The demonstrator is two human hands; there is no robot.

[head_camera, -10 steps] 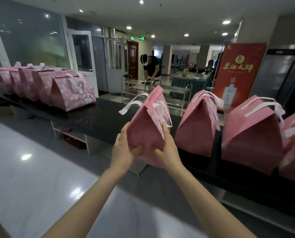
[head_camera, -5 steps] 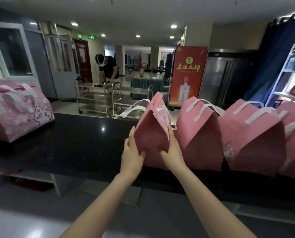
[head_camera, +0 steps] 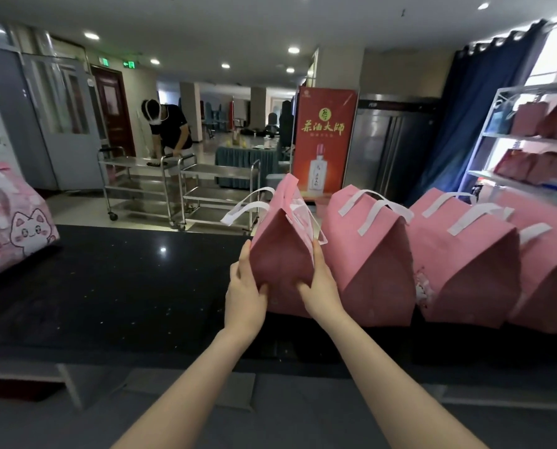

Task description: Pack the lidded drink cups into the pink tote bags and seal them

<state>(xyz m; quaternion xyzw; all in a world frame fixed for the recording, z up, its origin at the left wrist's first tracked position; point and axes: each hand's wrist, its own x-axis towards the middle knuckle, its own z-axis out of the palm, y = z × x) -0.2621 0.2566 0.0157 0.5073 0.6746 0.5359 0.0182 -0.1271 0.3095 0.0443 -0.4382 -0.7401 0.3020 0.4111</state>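
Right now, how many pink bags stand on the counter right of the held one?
3: nearest bag, middle bag, far bag cut by the frame; others may be hidden.

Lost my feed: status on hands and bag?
Left hand and right hand hold pink tote bag by its sides. Top folded shut, at black counter. Neighbouring bag close on right.

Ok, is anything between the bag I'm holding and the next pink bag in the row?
Nothing visible does. Your left hand and right hand grip the pink tote bag by its sides, and it is right beside the neighbouring bag on the black counter, with no object showing between.
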